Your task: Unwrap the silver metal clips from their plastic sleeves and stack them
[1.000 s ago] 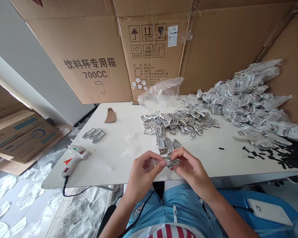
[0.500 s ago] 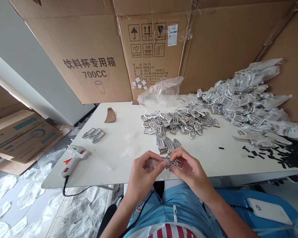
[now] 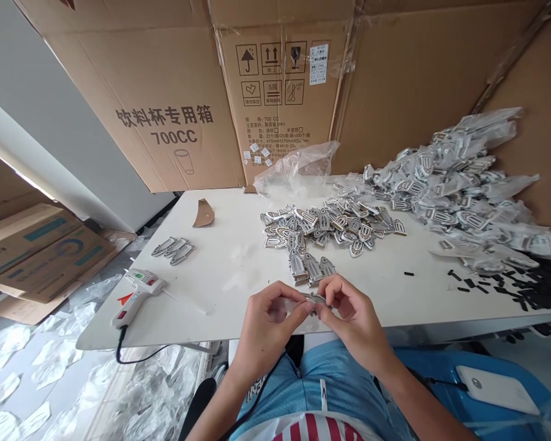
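Between my fingertips, near the table's front edge, is a small grey metal piece (image 3: pixel 313 297). My left hand (image 3: pixel 270 324) pinches its left side with thumb and index finger. On the other side, my right hand (image 3: pixel 351 318) is closed on the same piece, partly hiding it. Just beyond my hands lie small stacks of arch-shaped metal pieces (image 3: pixel 298 266). A larger heap of similar pieces (image 3: pixel 349 220) spreads behind them. Several open-framed metal pieces (image 3: pixel 174 250) lie at the left of the table.
A white glue gun (image 3: pixel 140 294) with a cable rests at the table's left edge. Bagged pieces (image 3: pixel 459 190) pile up at the right, beside black strips (image 3: pixel 542 288). Cardboard (image 3: pixel 275 73) walls the back. A brown scrap (image 3: pixel 204 213) and clear plastic (image 3: pixel 298 168) lie on the table (image 3: pixel 229 306).
The metal piece has turned slightly between my fingers and now lies flatter. My right fingers have shifted a little on it. The objects on the table stay where they were.
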The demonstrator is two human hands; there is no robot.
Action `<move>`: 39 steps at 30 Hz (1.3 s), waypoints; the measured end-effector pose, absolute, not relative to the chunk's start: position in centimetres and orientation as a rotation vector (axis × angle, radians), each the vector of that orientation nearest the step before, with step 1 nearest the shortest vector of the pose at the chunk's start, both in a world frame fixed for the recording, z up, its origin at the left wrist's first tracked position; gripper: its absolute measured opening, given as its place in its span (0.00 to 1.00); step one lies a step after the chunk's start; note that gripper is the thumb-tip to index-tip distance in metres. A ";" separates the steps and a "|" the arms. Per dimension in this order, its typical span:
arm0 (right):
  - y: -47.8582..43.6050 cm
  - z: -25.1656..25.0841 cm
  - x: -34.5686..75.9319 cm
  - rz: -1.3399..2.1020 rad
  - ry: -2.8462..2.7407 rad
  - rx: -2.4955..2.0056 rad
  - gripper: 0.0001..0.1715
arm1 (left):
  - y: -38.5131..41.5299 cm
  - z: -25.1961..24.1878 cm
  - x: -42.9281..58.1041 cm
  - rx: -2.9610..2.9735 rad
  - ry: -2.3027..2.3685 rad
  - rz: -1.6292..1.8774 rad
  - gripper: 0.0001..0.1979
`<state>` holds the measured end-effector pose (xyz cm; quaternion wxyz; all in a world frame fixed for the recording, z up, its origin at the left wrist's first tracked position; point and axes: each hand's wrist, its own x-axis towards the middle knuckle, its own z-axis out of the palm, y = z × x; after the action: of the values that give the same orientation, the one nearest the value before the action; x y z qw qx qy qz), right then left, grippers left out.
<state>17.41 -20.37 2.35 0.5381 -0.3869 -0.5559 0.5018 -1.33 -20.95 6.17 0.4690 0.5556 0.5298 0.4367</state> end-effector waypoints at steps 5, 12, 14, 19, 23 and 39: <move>-20.7 2.5 17.1 1.095 -1.410 -0.935 0.15 | -21.0 6.0 -1.3 1.381 1.317 1.069 0.15; -20.6 2.6 17.1 1.031 -1.408 -0.949 0.15 | -20.9 5.9 -1.5 1.364 1.315 1.099 0.14; -20.5 2.6 17.2 1.049 -1.370 -0.952 0.15 | -20.7 6.0 -1.9 1.344 1.317 1.115 0.16; -20.2 2.2 17.3 1.246 -1.178 -0.948 0.17 | -20.2 6.2 -2.7 1.211 1.275 1.175 0.19; -20.1 2.3 17.3 1.408 -1.069 -0.907 0.18 | -20.0 6.0 -2.8 1.067 1.208 1.184 0.21; -20.5 3.2 17.4 1.326 -1.279 -0.888 0.10 | -19.8 5.6 -2.5 0.819 0.979 1.154 0.23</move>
<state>17.39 -20.55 3.18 0.5213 -0.3707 -0.5336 0.5532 -2.49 -19.83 5.58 0.6521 0.3608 0.4315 0.5083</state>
